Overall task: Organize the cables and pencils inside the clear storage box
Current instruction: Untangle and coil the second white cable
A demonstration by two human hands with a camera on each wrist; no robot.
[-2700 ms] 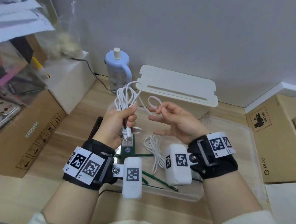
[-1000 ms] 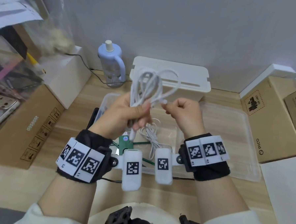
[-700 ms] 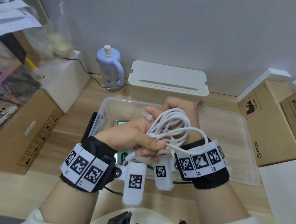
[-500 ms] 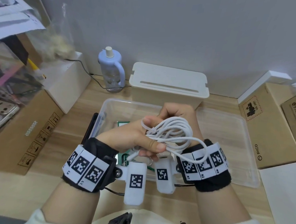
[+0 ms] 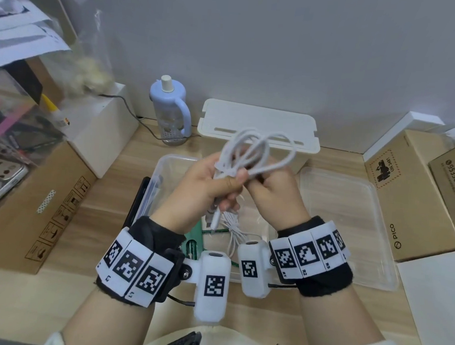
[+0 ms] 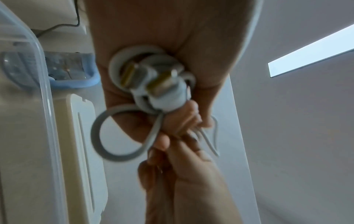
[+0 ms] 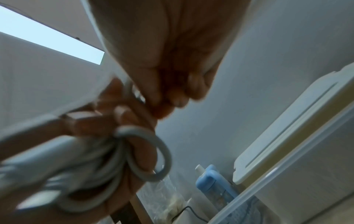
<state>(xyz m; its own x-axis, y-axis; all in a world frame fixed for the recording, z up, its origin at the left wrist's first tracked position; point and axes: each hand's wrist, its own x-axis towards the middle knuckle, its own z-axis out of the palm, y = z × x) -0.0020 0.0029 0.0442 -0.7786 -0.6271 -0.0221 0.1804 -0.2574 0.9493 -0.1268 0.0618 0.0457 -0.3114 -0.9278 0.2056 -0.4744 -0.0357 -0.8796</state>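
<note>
Head view: coiled white charging cable [image 5: 251, 157] held upright above clear plastic storage box [image 5: 160, 174], loops up, plug ends hanging down. Left hand [image 5: 207, 187] fisted round bundle middle; right hand [image 5: 275, 193] pinching strand beside it. Box directly below hands, open. Inside: second white cable [image 5: 234, 230], green pencils [image 5: 218, 231]. Clear lid [image 5: 350, 218] right on desk [image 5: 92, 218]. Nothing blocking drop.
</note>
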